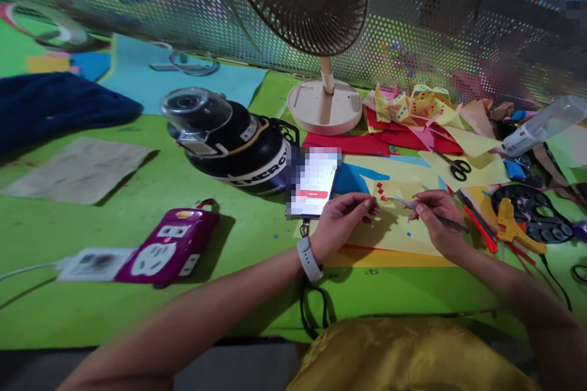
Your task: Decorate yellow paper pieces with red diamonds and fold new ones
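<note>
Head: red-specked paper (pixel 400 188) between hands (pixel 345 221) (pixel 441 224)

Slim tweezers with bent shiny tip and dark rear end (pixel 403 201): slanted in right hand (pixel 435 220), tip pointing left. Small pale-yellow paper piece (pixel 401 187): held at lower left by left hand (pixel 347 218). Three tiny red squares (pixel 380 191): on yellow piece, clustered near its left end, lowest just beside tweezers' tip.
</note>
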`<action>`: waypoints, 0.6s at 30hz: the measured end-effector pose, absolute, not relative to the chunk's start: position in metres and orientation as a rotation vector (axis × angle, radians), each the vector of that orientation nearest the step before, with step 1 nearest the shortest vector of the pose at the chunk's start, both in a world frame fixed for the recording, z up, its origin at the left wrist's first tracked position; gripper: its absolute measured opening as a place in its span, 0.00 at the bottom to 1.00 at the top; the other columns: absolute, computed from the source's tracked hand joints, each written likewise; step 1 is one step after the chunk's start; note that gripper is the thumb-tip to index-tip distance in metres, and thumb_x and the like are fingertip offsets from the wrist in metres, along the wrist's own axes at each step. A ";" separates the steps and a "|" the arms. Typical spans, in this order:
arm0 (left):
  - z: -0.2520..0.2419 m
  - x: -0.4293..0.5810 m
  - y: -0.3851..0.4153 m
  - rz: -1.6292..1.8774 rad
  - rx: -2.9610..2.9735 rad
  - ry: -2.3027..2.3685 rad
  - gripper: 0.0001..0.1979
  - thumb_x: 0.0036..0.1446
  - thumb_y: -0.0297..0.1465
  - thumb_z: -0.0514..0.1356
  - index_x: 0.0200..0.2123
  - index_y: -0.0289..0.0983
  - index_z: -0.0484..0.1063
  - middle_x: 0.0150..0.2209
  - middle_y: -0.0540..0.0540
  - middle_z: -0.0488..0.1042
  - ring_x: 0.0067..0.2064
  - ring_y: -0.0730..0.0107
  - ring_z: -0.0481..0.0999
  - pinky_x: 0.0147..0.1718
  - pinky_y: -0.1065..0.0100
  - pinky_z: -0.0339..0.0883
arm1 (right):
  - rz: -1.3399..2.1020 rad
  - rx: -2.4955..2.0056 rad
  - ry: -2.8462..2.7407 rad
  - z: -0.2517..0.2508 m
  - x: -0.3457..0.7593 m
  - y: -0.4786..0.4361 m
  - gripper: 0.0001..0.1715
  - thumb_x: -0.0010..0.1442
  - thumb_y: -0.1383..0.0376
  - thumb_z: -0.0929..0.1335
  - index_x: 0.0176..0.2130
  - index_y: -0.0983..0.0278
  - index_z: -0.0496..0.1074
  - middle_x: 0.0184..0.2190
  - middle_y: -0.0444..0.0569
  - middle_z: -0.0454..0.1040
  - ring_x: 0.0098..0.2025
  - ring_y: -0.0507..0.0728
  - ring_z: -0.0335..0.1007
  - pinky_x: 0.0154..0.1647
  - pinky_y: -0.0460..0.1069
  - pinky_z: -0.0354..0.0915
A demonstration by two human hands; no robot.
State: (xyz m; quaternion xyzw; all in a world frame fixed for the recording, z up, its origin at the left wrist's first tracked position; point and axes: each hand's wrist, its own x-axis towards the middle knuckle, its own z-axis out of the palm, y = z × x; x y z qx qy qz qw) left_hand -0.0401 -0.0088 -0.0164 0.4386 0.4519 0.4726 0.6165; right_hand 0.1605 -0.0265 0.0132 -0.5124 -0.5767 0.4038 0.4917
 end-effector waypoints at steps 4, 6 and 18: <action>-0.016 -0.040 -0.008 1.090 0.985 1.042 0.12 0.50 0.39 0.66 0.34 0.36 0.77 0.29 0.47 0.79 0.31 0.69 0.77 0.32 0.66 0.74 | 0.921 -1.244 -1.479 0.008 0.164 -0.027 0.04 0.61 0.62 0.67 0.39 0.56 0.71 0.34 0.45 0.74 0.30 0.52 0.73 0.32 0.50 0.72; -0.016 -0.039 -0.008 1.092 0.976 1.048 0.13 0.49 0.39 0.67 0.34 0.36 0.77 0.29 0.47 0.79 0.30 0.70 0.76 0.32 0.66 0.73 | 0.863 -1.240 -1.553 0.007 0.166 -0.028 0.04 0.61 0.62 0.67 0.39 0.57 0.71 0.34 0.45 0.74 0.30 0.53 0.73 0.32 0.50 0.71; -0.015 -0.039 -0.008 1.100 0.953 1.038 0.16 0.46 0.41 0.69 0.33 0.35 0.77 0.29 0.47 0.79 0.29 0.71 0.76 0.32 0.67 0.73 | 0.676 -1.115 -1.768 0.005 0.170 -0.026 0.07 0.61 0.66 0.66 0.40 0.56 0.72 0.32 0.42 0.74 0.28 0.50 0.72 0.30 0.47 0.69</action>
